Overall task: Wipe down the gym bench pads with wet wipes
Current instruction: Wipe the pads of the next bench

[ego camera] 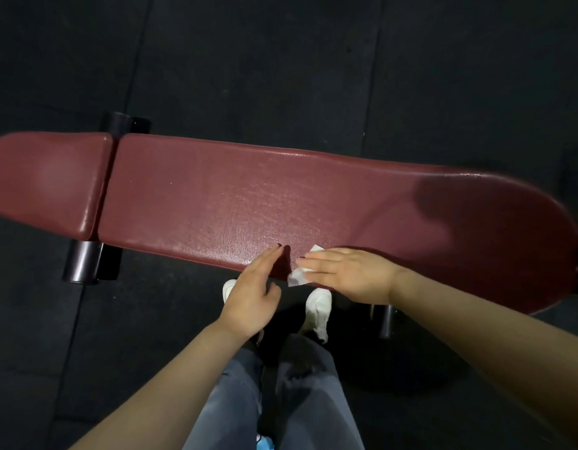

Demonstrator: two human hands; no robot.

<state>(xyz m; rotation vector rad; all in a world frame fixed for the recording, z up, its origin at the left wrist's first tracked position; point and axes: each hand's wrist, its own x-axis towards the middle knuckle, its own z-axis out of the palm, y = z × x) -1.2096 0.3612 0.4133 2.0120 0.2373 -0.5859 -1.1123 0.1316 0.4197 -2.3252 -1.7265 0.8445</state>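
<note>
At the near edge of the long pad (pixel 281 196) our right hand (pixel 349 277) presses the wet wipe (pixel 299 277) flat with straight fingers; our left hand (pixel 251 300) hovers open, holding nothing. We should sweep overlapping strokes toward the far edge. The wipe is mostly covered, and the seat pad (pixel 47 183) is cut off.

A dark rubber floor (pixel 281 60) made of large tiles with thin seams fills the scene. Near the bottom centre stand two legs in grey jeans (pixel 290 401), ending in white shoes (pixel 318 308) on the floor. A small patch of something blue (pixel 264 444) shows at the bottom edge between the legs.
</note>
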